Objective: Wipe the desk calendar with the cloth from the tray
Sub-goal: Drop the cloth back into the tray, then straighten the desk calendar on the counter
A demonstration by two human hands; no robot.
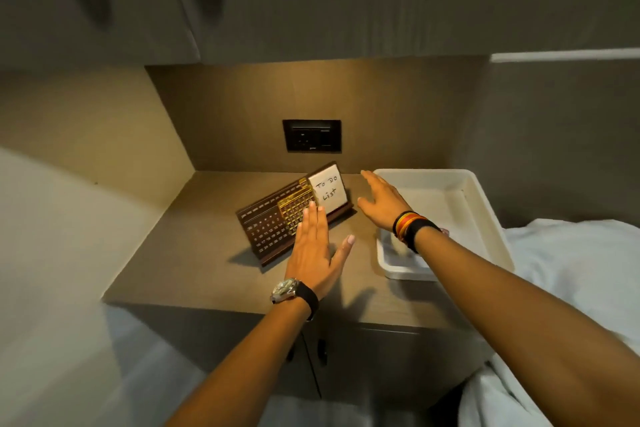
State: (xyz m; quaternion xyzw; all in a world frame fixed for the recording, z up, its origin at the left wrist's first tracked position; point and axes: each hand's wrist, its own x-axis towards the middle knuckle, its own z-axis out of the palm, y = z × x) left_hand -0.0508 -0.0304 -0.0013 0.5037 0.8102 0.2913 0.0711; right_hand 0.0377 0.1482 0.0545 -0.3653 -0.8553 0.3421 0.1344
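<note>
A dark brown desk calendar with a gold date frame and a white "To Do List" pad leans back in the middle of the bedside cabinet top. My left hand, flat and empty with fingers apart, hovers just in front of it, fingertips over its lower right part. My right hand is also spread and empty, held between the calendar and the white tray. A greyish cloth lies in the tray's near corner, mostly hidden under my right wrist.
The brown cabinet top is boxed in by a back wall with a black socket plate and a side wall on the left. White bedding lies to the right, touching the tray's side. An overhead cupboard hangs above.
</note>
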